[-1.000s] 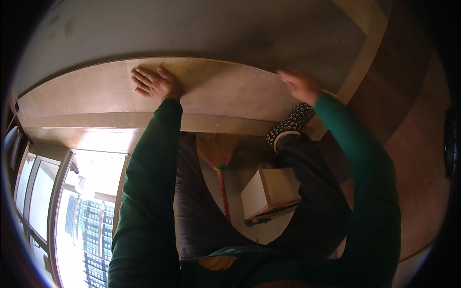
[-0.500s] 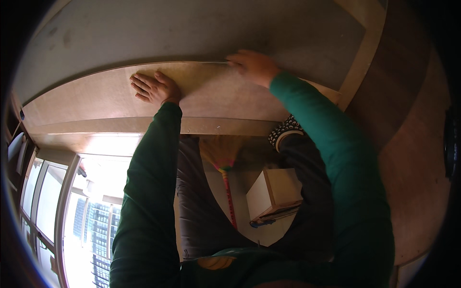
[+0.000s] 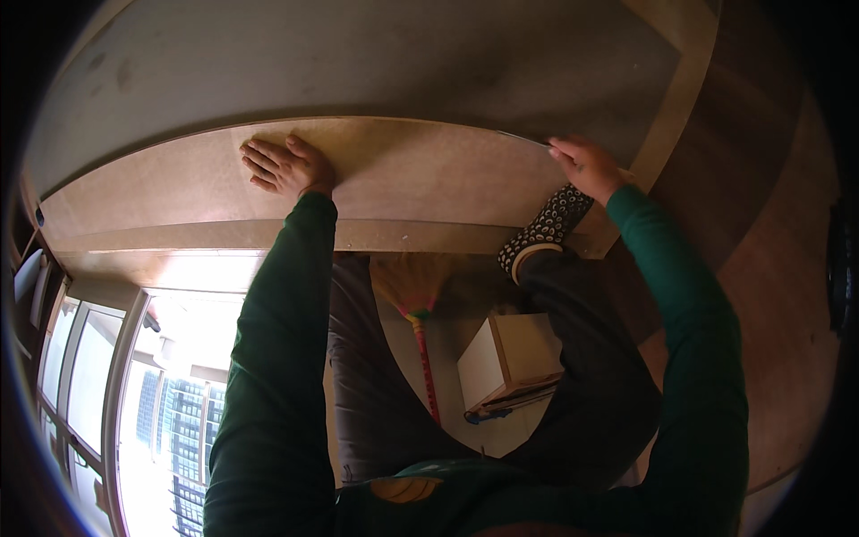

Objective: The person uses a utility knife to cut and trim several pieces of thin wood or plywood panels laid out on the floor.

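My left hand (image 3: 284, 166) lies flat with fingers apart on a pale wooden panel (image 3: 429, 183), whose far edge curves across the view. At the right end of that edge, my right hand (image 3: 586, 167) is closed round a thin, straight metal blade (image 3: 523, 139). The blade points left along the panel's edge; its handle, if any, is hidden in my fingers. Beyond the edge lies a large dark grey board (image 3: 358, 67) with a pale wooden border.
My foot in a black-and-white patterned shoe (image 3: 557, 215) rests on the panel, near my right hand. Below are a broom (image 3: 420, 331) with a red handle and a pale wooden box (image 3: 514, 358). A bright window (image 3: 174, 430) is at lower left.
My right hand has moved right and slightly nearer along the panel's edge, with the blade in it. My left hand has stayed almost in place.
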{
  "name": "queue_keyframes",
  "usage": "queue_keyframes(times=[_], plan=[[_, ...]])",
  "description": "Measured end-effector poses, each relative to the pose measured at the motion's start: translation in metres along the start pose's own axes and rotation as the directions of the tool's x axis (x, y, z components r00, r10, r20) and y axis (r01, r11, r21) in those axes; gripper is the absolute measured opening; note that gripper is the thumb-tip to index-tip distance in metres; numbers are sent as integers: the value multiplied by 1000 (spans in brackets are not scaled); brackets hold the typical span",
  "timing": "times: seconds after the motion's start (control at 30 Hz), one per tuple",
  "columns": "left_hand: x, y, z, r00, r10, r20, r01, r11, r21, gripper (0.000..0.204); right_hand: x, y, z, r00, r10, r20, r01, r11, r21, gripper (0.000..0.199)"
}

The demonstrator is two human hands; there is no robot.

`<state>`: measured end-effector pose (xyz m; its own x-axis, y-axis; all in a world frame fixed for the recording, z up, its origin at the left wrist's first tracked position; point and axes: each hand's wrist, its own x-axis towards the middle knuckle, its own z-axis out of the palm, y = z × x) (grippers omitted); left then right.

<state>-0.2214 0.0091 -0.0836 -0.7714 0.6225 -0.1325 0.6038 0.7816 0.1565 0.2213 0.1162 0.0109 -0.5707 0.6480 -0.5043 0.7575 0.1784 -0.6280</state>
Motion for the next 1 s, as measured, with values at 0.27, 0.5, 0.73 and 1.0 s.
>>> queue_keyframes(times=[0.27,0.5,0.73,1.0], plan=[[-2,3,13,1000,22,-19,-22,1000,-13,80,144,-116,100,961,-265,-76,258,962,-91,30],[3,-16,4,999,19,-51,-18,1000,15,80,85,-80,71,989,11,146,-10,1000,-10,33],[-3,-2,9,997,49,-60,-50,999,-10,80,-89,78,-49,943,326,68,-308,932,-192,25],[-3,-4,13,997,48,-62,-48,999,-6,81,50,-25,39,1000,-10,25,11,999,-48,28]])
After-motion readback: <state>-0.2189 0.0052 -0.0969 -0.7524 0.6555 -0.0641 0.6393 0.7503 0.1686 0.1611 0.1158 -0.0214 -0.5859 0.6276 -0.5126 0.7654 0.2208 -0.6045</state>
